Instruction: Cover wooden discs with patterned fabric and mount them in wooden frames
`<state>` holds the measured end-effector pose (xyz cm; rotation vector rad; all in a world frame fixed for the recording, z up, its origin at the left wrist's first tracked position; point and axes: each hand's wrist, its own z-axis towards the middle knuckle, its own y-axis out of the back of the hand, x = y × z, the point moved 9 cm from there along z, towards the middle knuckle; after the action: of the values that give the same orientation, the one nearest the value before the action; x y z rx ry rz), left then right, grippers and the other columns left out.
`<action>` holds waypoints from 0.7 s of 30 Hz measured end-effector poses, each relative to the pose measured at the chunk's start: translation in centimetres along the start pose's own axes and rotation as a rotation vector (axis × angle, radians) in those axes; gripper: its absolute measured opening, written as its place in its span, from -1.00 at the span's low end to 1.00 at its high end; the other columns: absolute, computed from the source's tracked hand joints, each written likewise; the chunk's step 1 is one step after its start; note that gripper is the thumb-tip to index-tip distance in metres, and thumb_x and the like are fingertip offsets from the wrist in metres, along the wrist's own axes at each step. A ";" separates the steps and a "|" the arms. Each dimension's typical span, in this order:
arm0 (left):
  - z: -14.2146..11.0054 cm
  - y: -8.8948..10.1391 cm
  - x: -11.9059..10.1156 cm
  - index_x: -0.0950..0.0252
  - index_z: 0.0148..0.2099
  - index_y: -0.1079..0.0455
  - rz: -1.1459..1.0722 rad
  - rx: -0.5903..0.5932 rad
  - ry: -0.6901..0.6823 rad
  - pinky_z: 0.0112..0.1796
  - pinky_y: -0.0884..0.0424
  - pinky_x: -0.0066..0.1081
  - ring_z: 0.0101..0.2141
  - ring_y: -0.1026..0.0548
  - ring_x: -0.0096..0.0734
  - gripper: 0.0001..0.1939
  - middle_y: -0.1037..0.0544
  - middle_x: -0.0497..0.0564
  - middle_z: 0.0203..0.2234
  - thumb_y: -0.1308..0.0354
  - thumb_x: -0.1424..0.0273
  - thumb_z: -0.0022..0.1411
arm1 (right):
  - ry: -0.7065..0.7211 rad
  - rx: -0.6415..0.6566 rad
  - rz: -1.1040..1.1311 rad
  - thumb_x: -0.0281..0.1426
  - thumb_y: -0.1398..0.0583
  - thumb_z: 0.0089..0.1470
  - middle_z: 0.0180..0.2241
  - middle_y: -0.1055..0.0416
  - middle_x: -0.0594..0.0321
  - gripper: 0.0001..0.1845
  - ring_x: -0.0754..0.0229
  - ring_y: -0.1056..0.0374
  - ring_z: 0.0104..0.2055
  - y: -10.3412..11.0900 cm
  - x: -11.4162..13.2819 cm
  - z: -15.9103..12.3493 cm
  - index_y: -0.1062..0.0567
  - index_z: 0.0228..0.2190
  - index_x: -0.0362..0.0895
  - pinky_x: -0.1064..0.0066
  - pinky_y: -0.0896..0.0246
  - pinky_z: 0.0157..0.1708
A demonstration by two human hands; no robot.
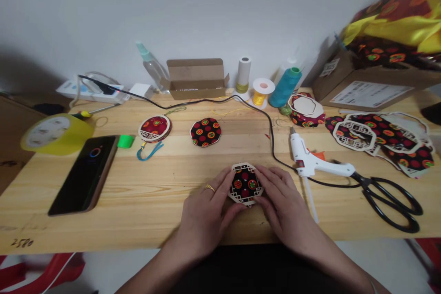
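Note:
Between my hands lies an octagonal piece point(245, 184), a pale lattice frame over dark fabric with red and orange flowers. My left hand point(211, 206) grips its left edge, fingers on top and thumb at the lower side. On the right edge, my right hand point(279, 202) presses with fingers together and thumb near the bottom. The piece rests on or just above the wooden table point(148, 202). Beyond it sits a dark flowered fabric piece point(206, 132) with a scalloped outline. A round framed ornament point(155, 128) with a blue tassel lies farther left.
To the right are a white glue gun point(319, 164), its black cord running across the table, and black-handled scissors point(392, 200). More fabric and frames point(386, 138) lie beyond. Left are a phone point(84, 174) and a tape roll point(57, 133). Thread spools point(285, 87) and boxes line the wall.

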<state>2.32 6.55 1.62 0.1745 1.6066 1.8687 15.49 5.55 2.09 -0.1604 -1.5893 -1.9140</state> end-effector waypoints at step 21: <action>-0.2 -0.7 0.2 0.25 0.20 -0.24 -0.003 0.058 0.019 -0.21 -0.55 -0.13 -0.11 -0.56 -0.10 -0.54 -0.45 0.17 0.09 0.00 0.17 0.32 | 0.060 0.030 -0.212 -0.43 -0.04 0.20 0.10 -0.35 0.11 -0.50 -0.06 -0.18 0.12 -0.7 0.2 -0.2 -0.26 0.17 -0.16 0.02 -0.23 -0.02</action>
<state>2.36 6.54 0.85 0.1800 1.6739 1.8274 15.07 5.31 1.53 0.0810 -1.6485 -2.0321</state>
